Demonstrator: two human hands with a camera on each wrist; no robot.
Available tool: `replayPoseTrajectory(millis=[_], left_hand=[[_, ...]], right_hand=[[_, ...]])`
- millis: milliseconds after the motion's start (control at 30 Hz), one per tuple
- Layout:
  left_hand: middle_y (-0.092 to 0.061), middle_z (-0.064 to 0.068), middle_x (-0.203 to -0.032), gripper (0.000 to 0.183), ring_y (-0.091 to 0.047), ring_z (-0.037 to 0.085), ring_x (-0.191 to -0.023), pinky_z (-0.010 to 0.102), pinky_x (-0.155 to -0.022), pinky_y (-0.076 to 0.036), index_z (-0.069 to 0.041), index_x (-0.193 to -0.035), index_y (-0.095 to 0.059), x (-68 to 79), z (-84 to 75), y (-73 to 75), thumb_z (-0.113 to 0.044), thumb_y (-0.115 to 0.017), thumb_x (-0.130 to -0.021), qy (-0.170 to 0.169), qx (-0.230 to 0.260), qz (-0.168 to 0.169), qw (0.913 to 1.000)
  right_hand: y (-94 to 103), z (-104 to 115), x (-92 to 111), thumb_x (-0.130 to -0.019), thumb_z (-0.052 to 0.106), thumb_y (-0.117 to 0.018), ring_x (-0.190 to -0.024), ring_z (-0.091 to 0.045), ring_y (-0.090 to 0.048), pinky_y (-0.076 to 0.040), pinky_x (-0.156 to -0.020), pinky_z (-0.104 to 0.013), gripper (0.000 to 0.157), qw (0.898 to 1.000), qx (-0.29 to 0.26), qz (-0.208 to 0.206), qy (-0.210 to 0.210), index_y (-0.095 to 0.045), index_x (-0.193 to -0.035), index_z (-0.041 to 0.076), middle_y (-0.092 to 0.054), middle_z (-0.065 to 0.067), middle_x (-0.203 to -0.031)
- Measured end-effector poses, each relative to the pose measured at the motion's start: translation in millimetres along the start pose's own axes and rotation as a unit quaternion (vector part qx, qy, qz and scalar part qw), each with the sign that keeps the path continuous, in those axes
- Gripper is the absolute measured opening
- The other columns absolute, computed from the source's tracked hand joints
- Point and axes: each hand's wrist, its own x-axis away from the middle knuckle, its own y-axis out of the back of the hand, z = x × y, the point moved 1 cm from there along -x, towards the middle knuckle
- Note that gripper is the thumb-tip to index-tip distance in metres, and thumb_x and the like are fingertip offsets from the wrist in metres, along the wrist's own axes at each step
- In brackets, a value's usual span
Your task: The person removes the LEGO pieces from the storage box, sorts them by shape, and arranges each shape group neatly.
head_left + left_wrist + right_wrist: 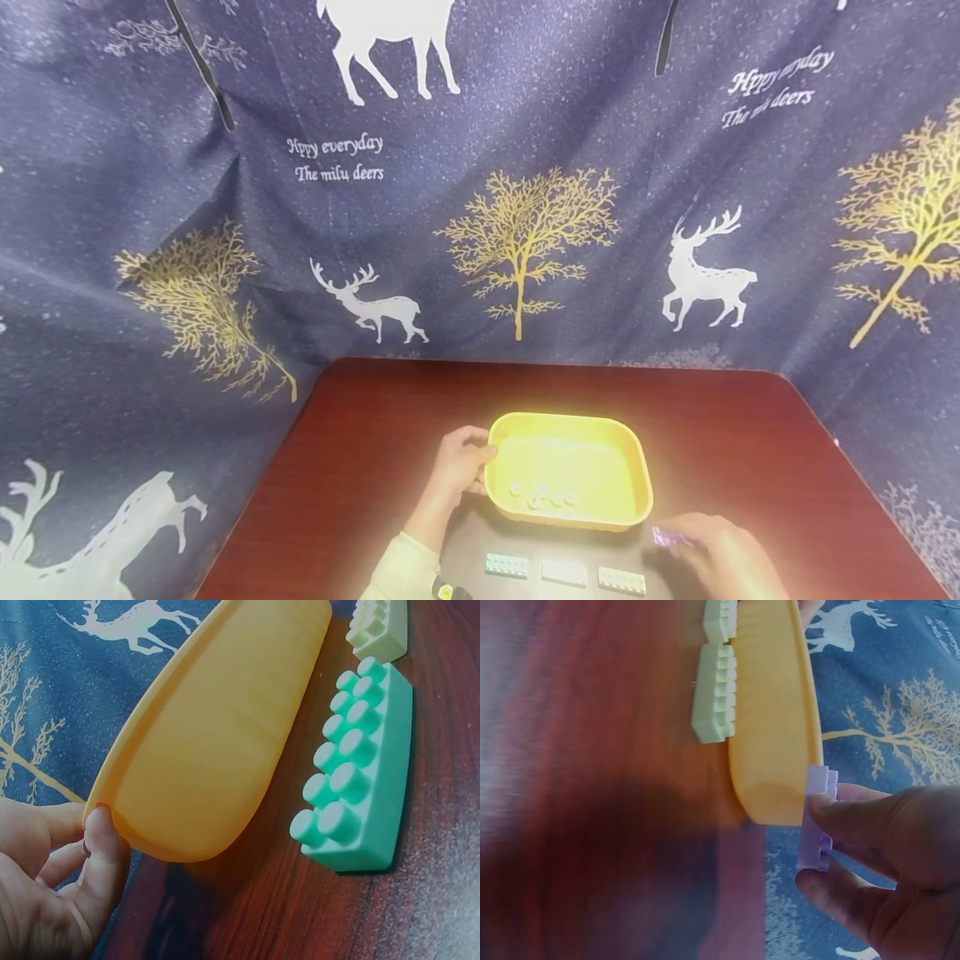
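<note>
A yellow plastic tray with rounded corners is on the table, with several small pale pieces inside it. My left hand grips the tray's left rim, thumb on one side and fingers on the other. Just off the tray's front right corner, my right hand pinches a purple toy brick between thumb and fingers. Along the near side of the tray lie a green studded brick, a pale brick in the middle and a pale green brick to the right.
The dark red wooden table has rounded far corners. Behind and beside it hangs a blue cloth printed with white deer and yellow trees.
</note>
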Motion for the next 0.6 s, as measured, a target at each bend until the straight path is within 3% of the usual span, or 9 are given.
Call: replayPoseTrajectory(millis=[233, 400, 600], left_hand=[[-0.068, 0.022, -0.09, 0.039, -0.066, 0.027, -0.057, 0.041, -0.05, -0.06, -0.002, -0.122, -0.059, 1.1, -1.3, -0.7, -0.01, -0.069, -0.086, -0.005, -0.004, 0.0, 1.0], [-0.068, 0.022, -0.09, 0.039, -0.066, 0.027, -0.057, 0.041, -0.05, -0.06, -0.002, -0.122, -0.059, 2.0, -1.7, -1.0, -0.01, -0.069, -0.086, -0.003, -0.002, 0.0, 1.0], [-0.068, 0.023, -0.09, 0.038, -0.066, 0.026, -0.056, 0.041, -0.05, -0.06, -0.001, -0.121, -0.059, 2.3, -2.4, -1.3, -0.01, -0.068, -0.085, -0.004, -0.001, 0.001, 1.0]], right_hand=[[-3.1, -8.0, 8.6, -0.081, 0.047, -0.073, -0.084, 0.002, -0.062, -0.055, -0.077, -0.03, 0.008, 0.999, 0.005, 0.044, -0.027, -0.069, -0.087, 0.049, -0.063, 0.032, -0.085], [-7.4, -14.6, 15.4, -0.083, 0.055, -0.067, -0.085, 0.003, -0.061, -0.055, -0.077, -0.029, 0.009, 0.995, 0.006, 0.085, -0.051, -0.068, -0.089, 0.049, -0.063, 0.032, -0.087], [-18.1, -30.0, 17.7, -0.082, 0.042, -0.073, -0.08, 0.002, -0.06, -0.054, -0.067, -0.028, 0.011, 0.995, 0.005, 0.082, 0.059, -0.071, -0.092, 0.04, -0.064, 0.026, -0.087]])
